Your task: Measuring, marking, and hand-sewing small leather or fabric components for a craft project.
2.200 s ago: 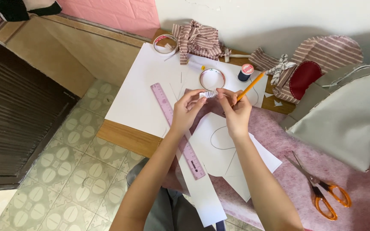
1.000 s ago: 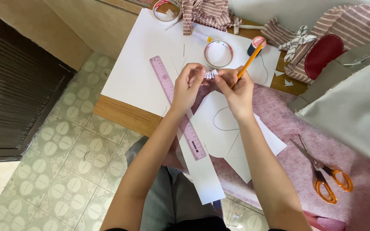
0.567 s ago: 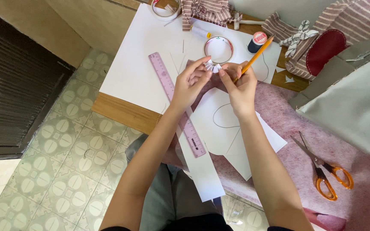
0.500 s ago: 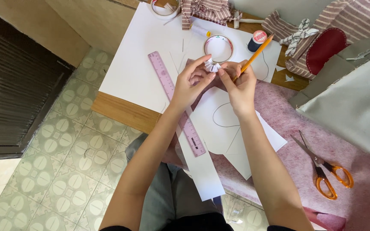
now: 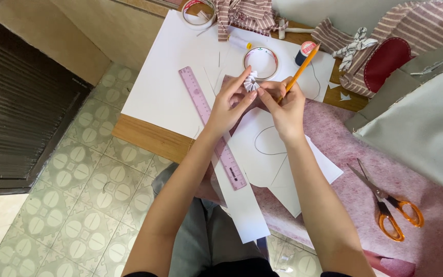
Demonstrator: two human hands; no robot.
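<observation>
My left hand (image 5: 230, 104) pinches a small pleated white paper fan (image 5: 251, 81) between thumb and fingers. My right hand (image 5: 284, 106) touches the same fan at its lower edge and also holds an orange pencil (image 5: 299, 73) that points up and away. Both hands hover over white paper sheets (image 5: 175, 84) on a wooden table (image 5: 149, 138). A pink ruler (image 5: 208, 128) lies just left of my left hand.
A tape ring (image 5: 261, 61) and a dark thread spool (image 5: 305, 53) sit beyond the hands. Another tape roll (image 5: 199, 13) and striped fabric (image 5: 247, 13) lie at the far edge. Orange-handled scissors (image 5: 388, 208) rest on pink cloth (image 5: 365, 174) at right, near grey fabric (image 5: 426, 123).
Both hands stayed together over the paper, working the small folded piece; it now shows as a spread pleated fan at my left fingertips. The view shifted slightly downward.
</observation>
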